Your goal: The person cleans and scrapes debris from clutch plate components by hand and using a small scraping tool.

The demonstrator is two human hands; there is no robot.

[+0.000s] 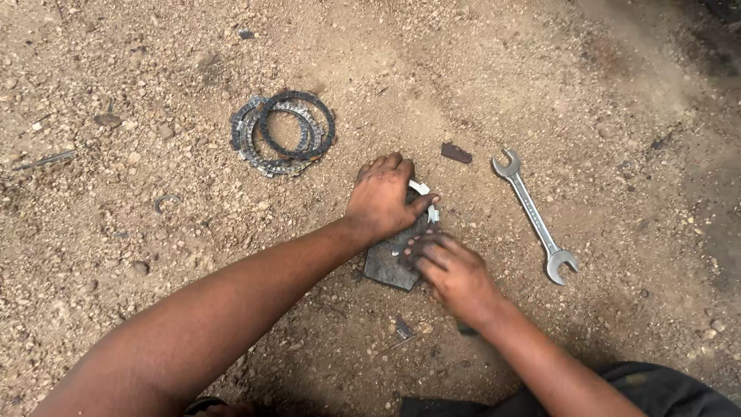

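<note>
My left hand (pixel 384 199) presses down on a toothed metal ring (pixel 424 194), of which only a pale edge shows past my fingers. The ring lies on a flat dark stone slab (pixel 386 268) on the dirt. My right hand (pixel 451 272) rests its fingertips on the same ring and slab from the near side. Both hands touch each other's fingers over the part. Most of the ring is hidden under my palms.
A small pile of dark toothed rings (pixel 284 132) lies on the dirt at the upper left. A double open-ended spanner (pixel 534 217) lies to the right of my hands. A small dark fragment (pixel 455 153) sits beyond them. The ground is loose gravel and sand.
</note>
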